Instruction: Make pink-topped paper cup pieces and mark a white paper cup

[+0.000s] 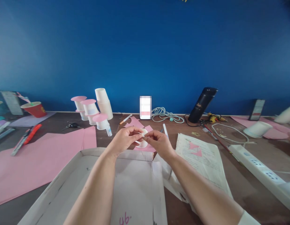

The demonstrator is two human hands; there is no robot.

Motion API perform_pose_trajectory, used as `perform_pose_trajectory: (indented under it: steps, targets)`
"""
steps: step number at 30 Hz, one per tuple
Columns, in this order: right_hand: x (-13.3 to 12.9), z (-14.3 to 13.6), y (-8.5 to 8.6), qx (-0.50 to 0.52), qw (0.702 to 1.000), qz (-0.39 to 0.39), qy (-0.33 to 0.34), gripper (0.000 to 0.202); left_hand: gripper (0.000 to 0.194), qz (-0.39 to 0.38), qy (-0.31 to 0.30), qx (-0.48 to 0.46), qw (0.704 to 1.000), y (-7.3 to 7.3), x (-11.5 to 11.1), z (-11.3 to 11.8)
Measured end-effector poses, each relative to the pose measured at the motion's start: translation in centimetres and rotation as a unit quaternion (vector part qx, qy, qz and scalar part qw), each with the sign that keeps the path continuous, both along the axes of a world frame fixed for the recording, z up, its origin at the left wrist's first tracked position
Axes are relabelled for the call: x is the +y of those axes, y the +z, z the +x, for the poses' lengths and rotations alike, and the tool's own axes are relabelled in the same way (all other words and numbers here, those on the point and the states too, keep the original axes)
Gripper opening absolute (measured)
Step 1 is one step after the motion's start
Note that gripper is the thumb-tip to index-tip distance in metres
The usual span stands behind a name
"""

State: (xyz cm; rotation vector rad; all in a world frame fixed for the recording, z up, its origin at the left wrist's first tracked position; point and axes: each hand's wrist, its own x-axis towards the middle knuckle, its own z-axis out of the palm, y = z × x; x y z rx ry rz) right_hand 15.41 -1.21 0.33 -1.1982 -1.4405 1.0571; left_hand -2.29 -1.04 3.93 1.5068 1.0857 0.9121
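Observation:
A small white paper cup (142, 144) stands on a pink paper piece (148, 149), just past the far edge of a shallow white box lid. My left hand (126, 139) is closed at the cup's left side, thumb and fingers pinched over its top. From the right, my right hand (161, 143) pinches close to the left fingertips, above the cup. Whatever is between the fingertips is too small to make out. Pink paper scraps (133, 122) lie just behind the hands.
The box lid (157, 175) lies under my forearms. Pink sheets (53, 150) and a utility knife (24, 140) are left. Cups with pink discs (90, 107) and stacked cups (104, 106) stand behind. A phone (145, 107), cable, black flask (202, 106) and power strip (259, 172) are around.

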Motion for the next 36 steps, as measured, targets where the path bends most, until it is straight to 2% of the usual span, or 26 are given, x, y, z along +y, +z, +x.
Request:
perform_pose_trajectory:
  steps: [10, 16, 25, 29, 36]
  targets:
    - [0.1, 0.3, 0.1, 0.068, 0.996, -0.046, 0.048, 0.026, 0.036, -0.006, 0.059, -0.023, 0.998, 0.0, 0.2, 0.0]
    - [0.7, 0.8, -0.4, 0.073, 0.995, -0.074, 0.01, 0.03, 0.036, 0.002, 0.148, -0.029, 0.989, -0.6, 0.8, -0.2]
    - [1.0, 0.9, -0.3, 0.068, 0.986, -0.148, -0.023, 0.053, 0.035, 0.027, 0.165, -0.001, 0.986, -1.3, 1.1, 0.4]
    - [1.0, 0.7, -0.3, 0.113, 0.972, -0.207, 0.008, 0.062, 0.032, 0.027, 0.176, 0.022, 0.984, -1.4, 1.2, 0.7]
    - [1.3, 0.4, -1.0, 0.154, 0.961, -0.21, 0.097, 0.042, 0.029, 0.004, 0.175, 0.003, 0.985, -1.3, 1.1, 1.0]
